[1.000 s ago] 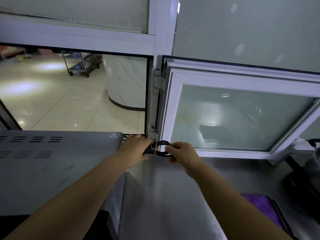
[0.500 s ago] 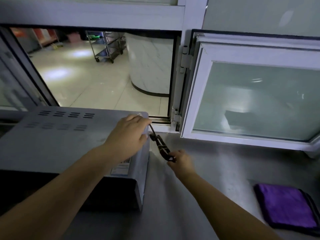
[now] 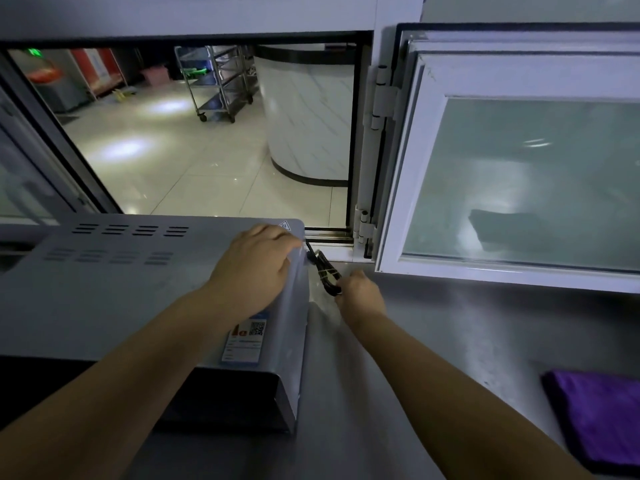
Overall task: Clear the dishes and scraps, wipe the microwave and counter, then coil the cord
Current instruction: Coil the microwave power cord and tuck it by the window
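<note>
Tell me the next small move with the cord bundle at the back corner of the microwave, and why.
Probably lower the cord onto the counter beside the microwave and let go. It already looks coiled and tied with a thin band, the right hand grips its near end, and the left hand rests on the microwave's back corner where the cord leaves it. No dishes or scraps are in view.

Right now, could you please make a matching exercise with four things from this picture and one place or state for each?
Things:
1. cord bundle
2. purple cloth
3. left hand
4. hinged window

Places or states:
A. swung open over the counter
B. rests on the microwave's back right corner
C. held by the right hand
D. lies at the counter's right edge

Pairs: 1-C, 2-D, 3-B, 4-A
</note>
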Available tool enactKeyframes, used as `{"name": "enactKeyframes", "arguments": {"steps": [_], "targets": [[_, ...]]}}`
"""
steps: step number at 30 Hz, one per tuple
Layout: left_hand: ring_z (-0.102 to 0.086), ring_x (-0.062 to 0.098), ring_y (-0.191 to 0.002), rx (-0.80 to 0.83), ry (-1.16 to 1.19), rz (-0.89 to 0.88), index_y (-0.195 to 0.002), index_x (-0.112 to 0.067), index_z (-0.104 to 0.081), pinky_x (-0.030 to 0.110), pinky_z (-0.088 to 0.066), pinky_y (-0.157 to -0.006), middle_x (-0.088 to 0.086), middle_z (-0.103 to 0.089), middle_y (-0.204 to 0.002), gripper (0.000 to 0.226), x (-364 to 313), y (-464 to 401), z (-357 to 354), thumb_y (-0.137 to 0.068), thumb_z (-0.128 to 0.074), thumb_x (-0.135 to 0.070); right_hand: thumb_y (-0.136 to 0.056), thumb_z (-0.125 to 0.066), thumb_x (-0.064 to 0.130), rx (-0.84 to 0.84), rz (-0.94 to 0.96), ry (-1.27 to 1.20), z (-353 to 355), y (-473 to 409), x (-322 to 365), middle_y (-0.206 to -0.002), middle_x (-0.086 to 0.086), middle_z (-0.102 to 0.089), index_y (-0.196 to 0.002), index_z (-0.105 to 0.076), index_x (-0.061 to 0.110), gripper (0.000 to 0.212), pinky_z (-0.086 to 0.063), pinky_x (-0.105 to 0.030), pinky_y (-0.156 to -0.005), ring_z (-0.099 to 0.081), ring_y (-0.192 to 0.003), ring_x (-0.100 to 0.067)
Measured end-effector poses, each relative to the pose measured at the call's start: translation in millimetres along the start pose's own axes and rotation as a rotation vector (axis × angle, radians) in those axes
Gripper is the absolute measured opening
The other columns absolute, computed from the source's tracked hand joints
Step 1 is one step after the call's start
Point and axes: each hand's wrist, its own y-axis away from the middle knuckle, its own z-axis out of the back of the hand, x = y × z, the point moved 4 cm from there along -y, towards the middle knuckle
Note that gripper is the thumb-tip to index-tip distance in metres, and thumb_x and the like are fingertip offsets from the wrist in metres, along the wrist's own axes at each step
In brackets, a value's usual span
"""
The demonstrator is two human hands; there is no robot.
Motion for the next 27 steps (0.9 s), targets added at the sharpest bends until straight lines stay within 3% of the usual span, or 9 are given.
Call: {"name": "enactKeyframes", "arguments": {"steps": [3, 7, 13, 17, 27], "targets": [[-0.043, 0.021, -0.120, 0.035, -0.005, -0.022, -0.125, -0.015, -0.056, 0.036, -0.032, -0.099, 0.004, -0.055, -0.128, 0.037, -6.3, -2.6, -5.7, -0.090, -0.046, -0.008, -0.095, -0.046, 0.018, 0.098, 0.014, 0.013, -20.6, 15.3, -6.2, -0.095, -0.008, -0.049, -0.115, -0.054, 0.005, 0.024, -0.048, -0.034, -0.073, -0.058, -0.089, -0.031], [-0.041, 0.020, -0.121, 0.040, 0.000, -0.021, -0.123, -0.017, -0.057, 0.034, -0.030, -0.098, 0.002, -0.054, -0.128, 0.035, -8.5, -3.8, -9.3, -0.091, -0.046, -0.011, -0.093, -0.045, 0.011, 0.135, 0.133, 0.007, -47.8, 36.4, -2.8, -0.122, -0.013, -0.048, -0.124, -0.054, 0.008, 0.032, -0.043, -0.030, -0.081, -0.056, -0.102, -0.029], [-0.043, 0.021, -0.119, 0.051, 0.012, -0.017, -0.121, -0.016, -0.059, 0.036, -0.033, -0.097, 0.003, -0.056, -0.126, 0.033, -9.5, -4.4, -12.4, -0.091, -0.046, -0.011, -0.096, -0.040, 0.011, 0.151, 0.117, -0.008, -68.6, 41.7, -8.9, -0.132, -0.010, -0.044, -0.140, -0.038, 0.013, 0.044, -0.041, -0.030, -0.086, -0.049, -0.111, -0.026], [-0.042, 0.020, -0.121, 0.053, 0.023, -0.022, -0.121, -0.017, -0.059, 0.035, -0.032, -0.098, 0.002, -0.055, -0.126, 0.034, -12.3, -2.0, -12.1, -0.091, -0.046, -0.010, -0.093, -0.045, 0.010, 0.120, 0.094, -0.015, -65.9, 36.5, -17.3, -0.127, -0.012, -0.048, -0.138, -0.039, 0.012, 0.045, -0.039, -0.031, -0.091, -0.044, -0.114, -0.027], [-0.044, 0.020, -0.119, 0.036, 0.023, -0.010, -0.123, -0.018, -0.058, 0.034, -0.034, -0.097, 0.002, -0.057, -0.125, 0.037, -5.9, -1.3, -11.7, -0.089, -0.046, -0.008, -0.089, -0.051, 0.008, 0.083, 0.065, -0.122, -58.8, 7.7, -12.4, -0.139, -0.008, -0.041, -0.135, -0.043, 0.011, 0.047, -0.029, -0.028, -0.104, -0.036, -0.127, -0.026]]}}
